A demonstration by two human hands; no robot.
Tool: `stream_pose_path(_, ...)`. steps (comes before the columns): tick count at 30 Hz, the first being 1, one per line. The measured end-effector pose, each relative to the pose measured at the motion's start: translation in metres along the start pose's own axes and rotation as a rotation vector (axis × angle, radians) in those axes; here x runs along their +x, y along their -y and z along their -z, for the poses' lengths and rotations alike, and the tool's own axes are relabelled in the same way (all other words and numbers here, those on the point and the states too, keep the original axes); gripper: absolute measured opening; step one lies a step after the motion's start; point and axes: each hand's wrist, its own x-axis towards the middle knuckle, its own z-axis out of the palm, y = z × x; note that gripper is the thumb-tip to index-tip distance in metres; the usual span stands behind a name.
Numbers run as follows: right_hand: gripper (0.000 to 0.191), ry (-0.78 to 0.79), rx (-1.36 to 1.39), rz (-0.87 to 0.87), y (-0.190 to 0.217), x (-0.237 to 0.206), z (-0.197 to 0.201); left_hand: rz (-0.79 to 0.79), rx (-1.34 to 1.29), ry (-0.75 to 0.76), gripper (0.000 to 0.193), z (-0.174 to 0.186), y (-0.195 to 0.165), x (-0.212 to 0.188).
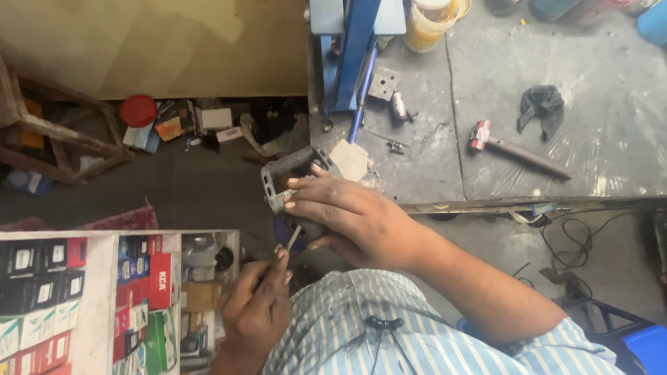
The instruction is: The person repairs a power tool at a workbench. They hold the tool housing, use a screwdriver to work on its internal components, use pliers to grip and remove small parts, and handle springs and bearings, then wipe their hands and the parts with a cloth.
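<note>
Metal housing (292, 182): grey, boxy, at frame centre, gripped by right hand (347, 219), fingers wrapped over top. Left hand (257, 305) at 7 o'clock below it, pinching thin tool (293, 238), shaft pointing 1 o'clock toward housing underside.

Grey metal housing (290, 182): boxy open frame with a rectangular opening, tilted, held in air off the worktop's left edge. Thin metal tool (293, 238): slim, pale shaft, angled up, tip meeting housing's underside.

Grey metal housing (295, 177), blue-and-white striped shirt (389, 333), red-headed hammer (517, 151), black rag (542, 107), red lid (138, 110).
</note>
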Motion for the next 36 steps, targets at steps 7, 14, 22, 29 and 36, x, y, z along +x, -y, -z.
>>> stream_pose_path(7,0.063,-0.035,0.139,-0.061,-0.005,0.003,-0.001,-0.145,0.096,0.081,0.045,0.006,0.053,-0.008)
stream_pose_path(14,0.065,-0.021,0.071,-0.030,-0.006,-0.002,0.003,-0.010,0.201,-0.022,0.048,-0.047,0.065,-0.046)
stream_pose_path(22,0.044,-0.206,0.621,-0.190,-0.021,-0.009,0.006,0.624,-0.799,-0.328,0.046,-0.088,0.043,-0.046)
stream_pose_path(29,0.048,-0.413,0.931,-0.405,-0.111,-0.075,0.046,0.677,-0.770,-0.365,0.040,-0.085,0.029,-0.056)
stream_pose_path(36,0.036,-0.208,-0.219,-0.572,-0.162,-0.170,0.016,0.761,-0.740,-0.475,0.034,-0.105,0.013,-0.083)
